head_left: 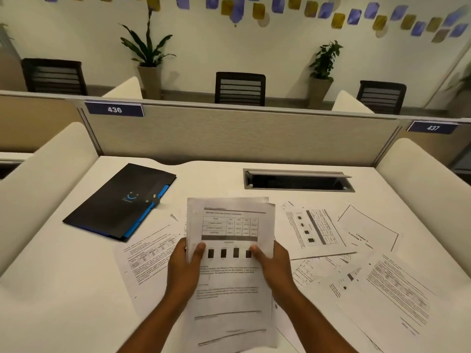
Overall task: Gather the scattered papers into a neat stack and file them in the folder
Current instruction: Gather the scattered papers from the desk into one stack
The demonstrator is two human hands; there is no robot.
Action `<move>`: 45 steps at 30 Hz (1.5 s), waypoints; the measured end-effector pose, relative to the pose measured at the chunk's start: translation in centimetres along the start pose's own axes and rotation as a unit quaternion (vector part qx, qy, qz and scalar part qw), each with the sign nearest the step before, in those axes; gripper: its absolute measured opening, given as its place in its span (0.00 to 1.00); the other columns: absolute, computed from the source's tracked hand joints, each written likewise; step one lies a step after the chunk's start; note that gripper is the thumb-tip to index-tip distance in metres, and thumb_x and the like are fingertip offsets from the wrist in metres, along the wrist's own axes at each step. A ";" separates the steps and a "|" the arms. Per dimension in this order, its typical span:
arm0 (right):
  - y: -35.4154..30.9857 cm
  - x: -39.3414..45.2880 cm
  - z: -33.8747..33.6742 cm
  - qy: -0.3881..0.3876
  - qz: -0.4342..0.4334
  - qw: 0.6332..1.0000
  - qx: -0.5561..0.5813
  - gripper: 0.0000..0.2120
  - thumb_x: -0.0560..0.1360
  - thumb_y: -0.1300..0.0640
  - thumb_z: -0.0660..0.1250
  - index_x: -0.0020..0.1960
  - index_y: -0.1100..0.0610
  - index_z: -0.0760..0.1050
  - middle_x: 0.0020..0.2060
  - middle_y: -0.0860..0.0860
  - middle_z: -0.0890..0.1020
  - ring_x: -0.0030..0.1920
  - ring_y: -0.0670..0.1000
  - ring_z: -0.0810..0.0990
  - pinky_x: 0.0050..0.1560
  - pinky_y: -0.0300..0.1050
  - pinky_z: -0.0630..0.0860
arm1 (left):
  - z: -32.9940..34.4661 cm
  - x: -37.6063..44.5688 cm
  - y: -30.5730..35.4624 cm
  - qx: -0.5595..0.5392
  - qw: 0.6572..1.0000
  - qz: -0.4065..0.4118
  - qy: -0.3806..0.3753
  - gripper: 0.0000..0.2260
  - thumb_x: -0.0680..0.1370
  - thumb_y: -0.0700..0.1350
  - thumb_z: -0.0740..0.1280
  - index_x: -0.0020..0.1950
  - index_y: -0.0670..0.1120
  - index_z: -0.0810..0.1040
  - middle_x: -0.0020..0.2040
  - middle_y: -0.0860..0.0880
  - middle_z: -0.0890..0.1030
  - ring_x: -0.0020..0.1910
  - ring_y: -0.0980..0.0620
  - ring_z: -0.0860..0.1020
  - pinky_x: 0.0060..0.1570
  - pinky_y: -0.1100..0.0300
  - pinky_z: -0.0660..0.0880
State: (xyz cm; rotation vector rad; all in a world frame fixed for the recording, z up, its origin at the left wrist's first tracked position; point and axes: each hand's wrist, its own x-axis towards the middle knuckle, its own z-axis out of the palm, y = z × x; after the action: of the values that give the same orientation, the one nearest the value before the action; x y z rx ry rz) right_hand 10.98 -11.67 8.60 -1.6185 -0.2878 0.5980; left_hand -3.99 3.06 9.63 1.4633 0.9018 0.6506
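A small stack of printed papers (229, 225) is held up over the middle of the white desk (63, 289). My left hand (184, 266) grips its left edge and my right hand (271, 263) grips its right edge, thumbs on the top sheet. The sheets are not squared; edges stick out at the top right. Loose papers lie flat on the desk: one to the left (150, 253), several to the right (313, 229) and near right (397, 289). A black folder with blue trim (119, 202) lies closed at the left rear of the desk.
An open cable tray slot (298, 180) is set into the desk at the back right. A beige partition (242, 133) closes the far edge, with white side dividers (38, 184) left and right. Chairs and potted plants stand beyond the partition.
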 end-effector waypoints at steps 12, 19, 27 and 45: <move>-5.0 -1.1 -0.3 0.086 -0.134 0.986 -0.038 0.23 0.75 0.44 0.73 0.64 0.47 0.69 0.53 0.46 0.80 0.51 0.48 0.83 0.41 0.42 0.84 | 1.0 -0.1 2.9 -0.020 0.987 0.144 -0.067 0.17 0.81 0.46 0.64 0.62 0.63 0.61 0.59 0.53 0.75 0.57 0.49 0.80 0.44 0.56 0.83; -0.8 -1.5 0.4 0.096 -0.070 0.993 -0.021 0.15 0.79 0.55 0.70 0.61 0.41 0.72 0.53 0.45 0.82 0.52 0.48 0.84 0.43 0.42 0.85 | 1.6 -1.1 -0.1 0.009 0.993 0.115 -0.021 0.12 0.81 0.48 0.61 0.63 0.59 0.63 0.56 0.57 0.77 0.55 0.54 0.80 0.40 0.63 0.82; 3.6 -1.8 0.5 0.057 -0.004 0.994 -0.097 0.15 0.80 0.55 0.68 0.66 0.49 0.73 0.59 0.49 0.82 0.60 0.55 0.82 0.61 0.57 0.81 | 3.0 -2.5 -5.7 0.078 0.996 0.034 -0.038 0.14 0.82 0.44 0.60 0.63 0.59 0.60 0.59 0.55 0.73 0.59 0.51 0.75 0.53 0.57 0.79; 6.2 1.7 -8.2 0.211 0.212 0.948 0.113 0.14 0.80 0.61 0.68 0.66 0.55 0.78 0.57 0.52 0.84 0.57 0.57 0.80 0.64 0.58 0.76 | 8.8 4.9 -5.5 0.177 0.979 0.041 -0.093 0.12 0.81 0.50 0.62 0.65 0.52 0.68 0.54 0.54 0.77 0.54 0.51 0.78 0.49 0.59 0.75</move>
State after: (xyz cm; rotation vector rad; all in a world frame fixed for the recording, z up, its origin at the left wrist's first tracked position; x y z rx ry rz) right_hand 15.83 -18.60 2.54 -1.5440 0.4432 0.5633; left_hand 5.11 2.14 2.64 1.8549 0.8423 0.4159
